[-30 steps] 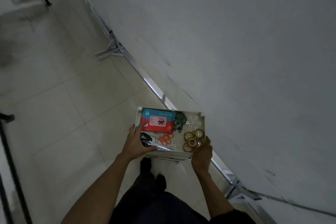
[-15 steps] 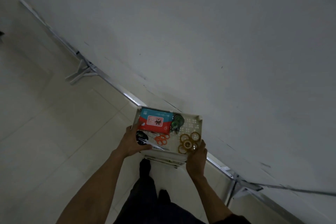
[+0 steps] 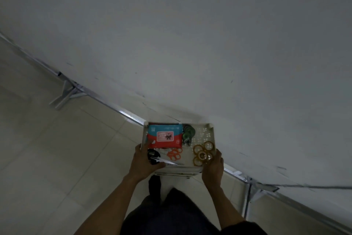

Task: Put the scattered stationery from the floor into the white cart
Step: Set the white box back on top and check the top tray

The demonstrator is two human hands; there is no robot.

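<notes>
Between left grip (image 3: 146, 160) and right grip (image 3: 212, 168), both clamped on the white plastic cart (image 3: 207, 124), tilting could spill amber tape rolls (image 3: 202, 153).

**Single head-worn wide-angle view, tilted steeply down and forward**

The camera looks down from above the person's forearms. It faces a white wall (image 3: 209, 34) that fills the upper frame, with the wall's base running diagonally from upper left to lower right. The white cart (image 3: 204, 136) sits close below, low and centre, with the left hand (image 3: 144, 162) and right hand (image 3: 212, 168) at its near edge. Tiled floor (image 3: 47, 158) fills the left, and dark trousers (image 3: 171, 215) the bottom edge.
</notes>
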